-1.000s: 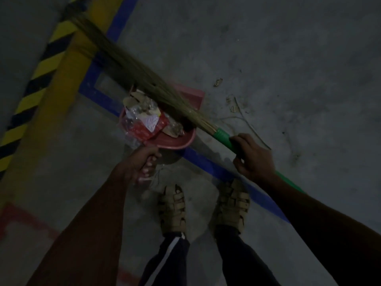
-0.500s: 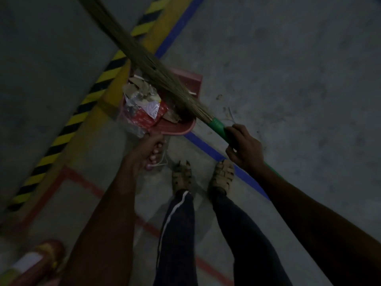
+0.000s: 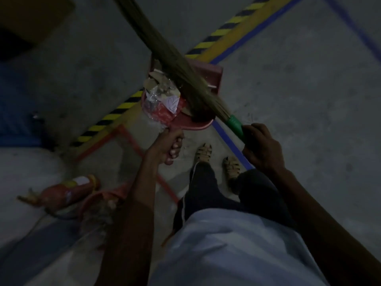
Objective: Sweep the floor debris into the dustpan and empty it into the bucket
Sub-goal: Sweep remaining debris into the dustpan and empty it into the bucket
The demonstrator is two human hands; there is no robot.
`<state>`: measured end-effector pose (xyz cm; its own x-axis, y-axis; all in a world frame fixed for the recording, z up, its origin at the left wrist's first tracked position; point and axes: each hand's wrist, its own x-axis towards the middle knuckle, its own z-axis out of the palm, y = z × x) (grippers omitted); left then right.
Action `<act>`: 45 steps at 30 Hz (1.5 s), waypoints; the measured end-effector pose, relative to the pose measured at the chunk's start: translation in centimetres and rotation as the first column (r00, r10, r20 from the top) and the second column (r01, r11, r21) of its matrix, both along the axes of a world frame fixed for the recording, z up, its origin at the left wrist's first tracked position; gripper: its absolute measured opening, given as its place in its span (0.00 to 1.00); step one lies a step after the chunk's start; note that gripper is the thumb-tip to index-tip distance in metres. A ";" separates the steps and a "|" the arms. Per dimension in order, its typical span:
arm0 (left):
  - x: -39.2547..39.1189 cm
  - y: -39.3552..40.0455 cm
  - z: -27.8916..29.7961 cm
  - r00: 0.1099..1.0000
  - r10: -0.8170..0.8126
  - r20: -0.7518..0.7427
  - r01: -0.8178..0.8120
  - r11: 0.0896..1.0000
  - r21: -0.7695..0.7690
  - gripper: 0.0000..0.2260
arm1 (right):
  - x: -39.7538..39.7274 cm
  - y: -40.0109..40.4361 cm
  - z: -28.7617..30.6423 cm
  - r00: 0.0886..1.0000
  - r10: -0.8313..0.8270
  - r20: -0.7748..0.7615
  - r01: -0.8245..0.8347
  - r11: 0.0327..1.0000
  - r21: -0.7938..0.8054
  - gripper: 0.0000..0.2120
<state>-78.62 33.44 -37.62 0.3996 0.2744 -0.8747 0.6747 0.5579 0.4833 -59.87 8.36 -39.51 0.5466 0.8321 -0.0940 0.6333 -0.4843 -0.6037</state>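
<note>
One dustpan point(image 3: 214, 77); one broom point(image 3: 177, 67); two sandals point(image 3: 204, 152)

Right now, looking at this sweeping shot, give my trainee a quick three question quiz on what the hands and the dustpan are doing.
1. True or false: the dustpan is already loaded with debris.
2. Which hand grips the broom by its green handle?
A. left hand
B. right hand
C. neither
3. Fill the blank: the broom's bristles lie across the top of the ____.

Key:
1. True. Wrappers and scraps are piled in the dustpan, which the left hand holds by its handle.
2. B. The right hand is wrapped round the green handle.
3. Dustpan. The bristles cross over it and the debris.
</note>
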 end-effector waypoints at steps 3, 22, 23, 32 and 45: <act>-3.6 -2.0 2.7 0.990 0.132 0.050 -0.134 0.990 0.037 0.13 | -1.4 0.1 2.9 0.994 0.105 0.036 -0.107 0.993 0.047 0.29; -24.4 -23.2 8.1 0.490 0.846 0.212 -0.868 0.495 0.029 0.16 | -12.8 1.4 9.4 0.549 0.825 0.131 -0.835 0.545 0.070 0.32; -25.9 -23.9 7.7 0.462 0.861 0.213 -0.882 0.471 0.013 0.16 | -14.1 1.6 9.4 0.516 0.846 0.134 -0.856 0.512 0.063 0.32; -38.7 -27.8 3.9 0.238 0.952 0.191 -0.956 0.264 -0.124 0.16 | -28.6 4.1 7.8 0.323 0.939 0.121 -0.943 0.329 -0.038 0.30; -55.5 -21.6 -3.2 0.176 0.980 0.097 -0.895 0.200 -0.399 0.14 | -45.9 5.7 6.6 0.425 0.900 0.102 -0.887 0.436 -0.151 0.29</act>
